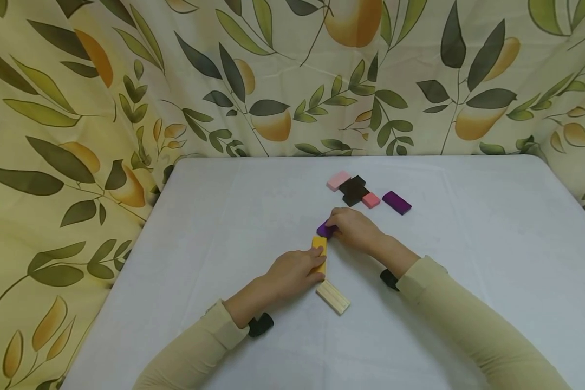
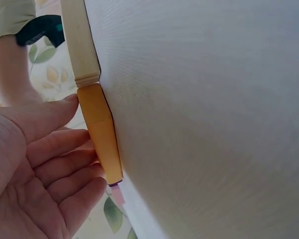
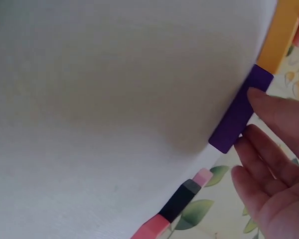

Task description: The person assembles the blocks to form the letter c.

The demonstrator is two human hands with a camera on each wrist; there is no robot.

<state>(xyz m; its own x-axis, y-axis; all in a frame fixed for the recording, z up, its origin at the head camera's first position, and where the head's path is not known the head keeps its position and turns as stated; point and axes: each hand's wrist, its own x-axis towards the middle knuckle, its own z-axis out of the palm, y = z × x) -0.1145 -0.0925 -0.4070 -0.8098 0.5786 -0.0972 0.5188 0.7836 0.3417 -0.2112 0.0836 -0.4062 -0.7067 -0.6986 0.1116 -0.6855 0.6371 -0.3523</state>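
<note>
we see three rectangular blocks lying flat near the middle of the white-covered tabletop (image 1: 224,216), arranged end to end in a bent line. the left hand (image 1: 294,271) is partly curled, its thumb and fingertips taking a light hold of the yellow painted block (image 2: 102,134) from above and along its edge; we judge that this keeps the middle piece steady against nudges from either side. the right hand (image 1: 356,230) has its thumb on one side of the deep violet painted block (image 3: 241,109) and bent fingers at the other, a loose pinch. its grip leaves the end that meets the yellow block uncovered, which probably helps in judging the join; there the two appear to touch.

nearest the person, the pale, unpainted wooden block (image 1: 333,297) lies slanted, with no hand on it. one end comes right up to the yellow block, and we think its flat face lets it rest there without support.

beyond the hands we find a pale pink block (image 1: 338,181), two black blocks (image 1: 353,190) and a coral-pink block (image 1: 371,200) bunched together, with a dark plum-purple block (image 1: 397,203) apart to their right. sitting beyond the bent line, they seem to leave both hands working room.
</note>
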